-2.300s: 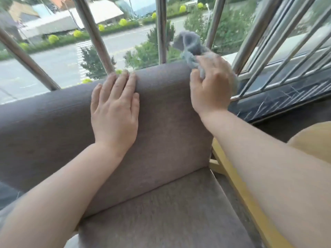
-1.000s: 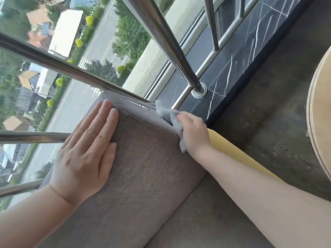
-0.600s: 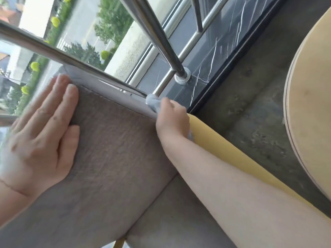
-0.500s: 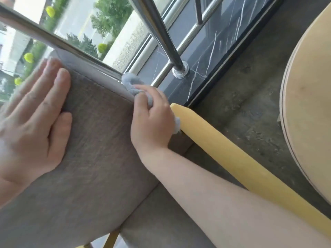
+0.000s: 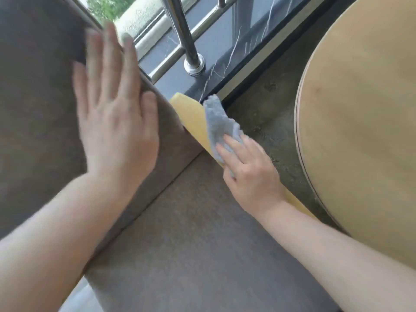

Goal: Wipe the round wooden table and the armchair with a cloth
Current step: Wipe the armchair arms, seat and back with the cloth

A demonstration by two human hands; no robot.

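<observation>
Cloth (image 5: 219,124) under right hand (image 5: 249,172), on armrest (image 5: 191,113)

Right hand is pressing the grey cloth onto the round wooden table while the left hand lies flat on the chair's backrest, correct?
Not quite. In the head view the right hand presses the grey cloth onto the armchair's yellow wooden armrest, not the round wooden table, which stands apart to the right. The left hand does lie flat on the backrest.

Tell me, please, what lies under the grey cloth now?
The grey cloth lies on the yellow wooden armrest of the armchair, held down by the right hand. The armrest surface beneath cloth and hand is covered, so its state cannot be seen.
</observation>
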